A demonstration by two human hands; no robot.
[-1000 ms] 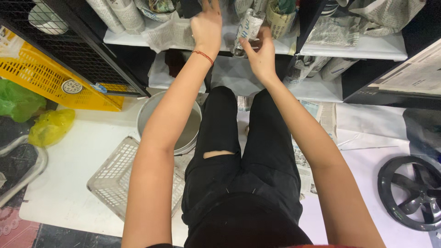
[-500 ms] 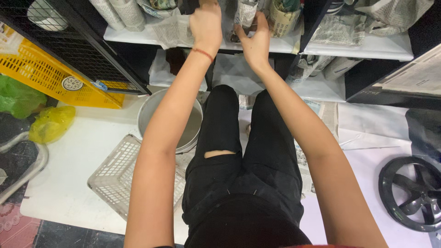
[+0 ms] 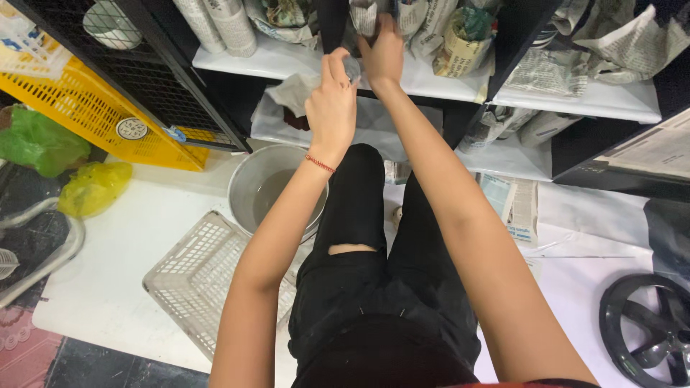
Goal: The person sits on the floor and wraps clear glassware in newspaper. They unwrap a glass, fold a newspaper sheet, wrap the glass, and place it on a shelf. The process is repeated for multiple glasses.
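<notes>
Currently, the left hand [image 3: 332, 108] grips a small clear glass [image 3: 351, 69] just in front of the white shelf [image 3: 431, 80]. Right hand [image 3: 383, 52] closes on a newspaper-wrapped bundle [image 3: 365, 14] on that shelf.

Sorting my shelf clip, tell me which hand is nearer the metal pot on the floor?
Left. The left hand is raised just above the metal pot, holding a small clear item. The right hand reaches farther up to the newspaper-wrapped bundles on the shelf.
</notes>
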